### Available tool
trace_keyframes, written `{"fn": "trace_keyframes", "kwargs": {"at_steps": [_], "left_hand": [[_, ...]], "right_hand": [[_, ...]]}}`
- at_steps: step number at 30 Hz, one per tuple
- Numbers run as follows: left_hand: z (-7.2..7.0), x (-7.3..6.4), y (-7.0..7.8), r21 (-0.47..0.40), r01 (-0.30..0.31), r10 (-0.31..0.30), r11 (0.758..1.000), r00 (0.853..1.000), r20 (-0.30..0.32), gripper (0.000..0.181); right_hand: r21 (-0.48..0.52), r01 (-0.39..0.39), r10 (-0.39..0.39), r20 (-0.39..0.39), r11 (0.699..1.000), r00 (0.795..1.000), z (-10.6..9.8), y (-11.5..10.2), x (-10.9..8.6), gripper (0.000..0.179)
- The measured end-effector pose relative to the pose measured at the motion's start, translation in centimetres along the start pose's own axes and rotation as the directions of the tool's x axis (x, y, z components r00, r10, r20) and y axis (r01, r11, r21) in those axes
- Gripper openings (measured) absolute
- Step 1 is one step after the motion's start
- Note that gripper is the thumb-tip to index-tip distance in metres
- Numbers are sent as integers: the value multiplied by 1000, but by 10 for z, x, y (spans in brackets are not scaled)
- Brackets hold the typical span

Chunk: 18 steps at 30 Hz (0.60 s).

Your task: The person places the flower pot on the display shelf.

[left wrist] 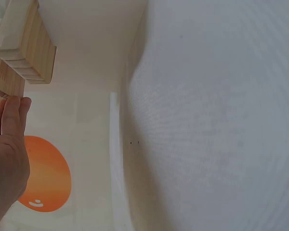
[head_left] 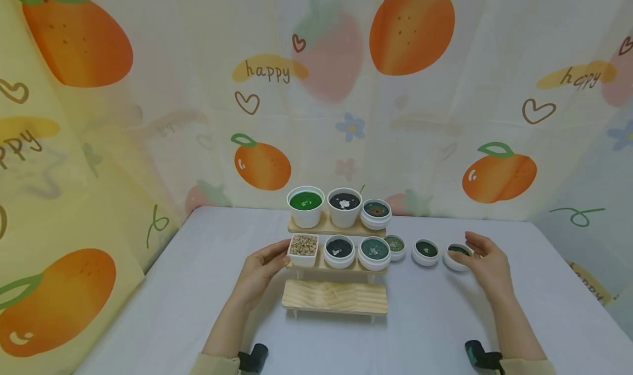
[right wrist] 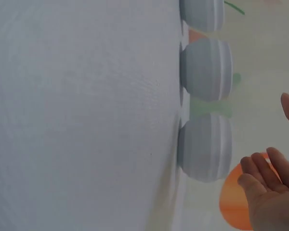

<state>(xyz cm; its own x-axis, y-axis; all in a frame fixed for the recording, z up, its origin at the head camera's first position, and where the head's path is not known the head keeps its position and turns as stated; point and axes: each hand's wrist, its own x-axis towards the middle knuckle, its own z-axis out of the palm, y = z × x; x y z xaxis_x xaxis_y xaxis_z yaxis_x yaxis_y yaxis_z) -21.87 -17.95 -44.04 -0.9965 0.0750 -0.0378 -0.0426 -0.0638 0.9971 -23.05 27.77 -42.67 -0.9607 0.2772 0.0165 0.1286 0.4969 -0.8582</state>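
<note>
A three-step wooden stand (head_left: pixel 334 297) is on the table, its lowest step bare. My left hand (head_left: pixel 261 270) is at the left end of the middle step, thumb in front and fingers behind, beside a square white pot (head_left: pixel 303 258) of beige granules. In the left wrist view, fingertips (left wrist: pixel 25 102) meet the wood's end. My right hand (head_left: pixel 487 262) hovers at the rightmost round white pot (head_left: pixel 454 263), which has a dark green top. Its thumb and fingers are spread apart, and the right wrist view shows a gap between this hand and the pot (right wrist: pixel 207 147).
Two round pots (head_left: pixel 374 261) share the middle step with the square one. On the top step stand two taller white cups (head_left: pixel 305 217) and a low pot (head_left: pixel 376 221). Two more pots (head_left: pixel 424 259) sit on the white table right of the stand. A fruit-print cloth (head_left: pixel 316 117) hangs behind.
</note>
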Motion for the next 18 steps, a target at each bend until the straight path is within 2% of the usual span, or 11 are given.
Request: {"fn": "trace_keyframes", "kwargs": {"at_steps": [4, 11, 18], "left_hand": [[0, -1, 1, -1, 6, -6, 1000, 1000, 1, 47], [0, 0, 0, -12, 0, 0, 1000, 1000, 0, 46], [0, -1, 0, -8, -4, 4, 1000, 1000, 0, 47]], "right_hand": [[-31, -27, 28, 30, 999, 999, -2, 4, 4, 78], [24, -99, 95, 119, 995, 988, -5, 10, 10, 86], [27, -159, 153, 148, 987, 977, -5, 15, 14, 88]]}}
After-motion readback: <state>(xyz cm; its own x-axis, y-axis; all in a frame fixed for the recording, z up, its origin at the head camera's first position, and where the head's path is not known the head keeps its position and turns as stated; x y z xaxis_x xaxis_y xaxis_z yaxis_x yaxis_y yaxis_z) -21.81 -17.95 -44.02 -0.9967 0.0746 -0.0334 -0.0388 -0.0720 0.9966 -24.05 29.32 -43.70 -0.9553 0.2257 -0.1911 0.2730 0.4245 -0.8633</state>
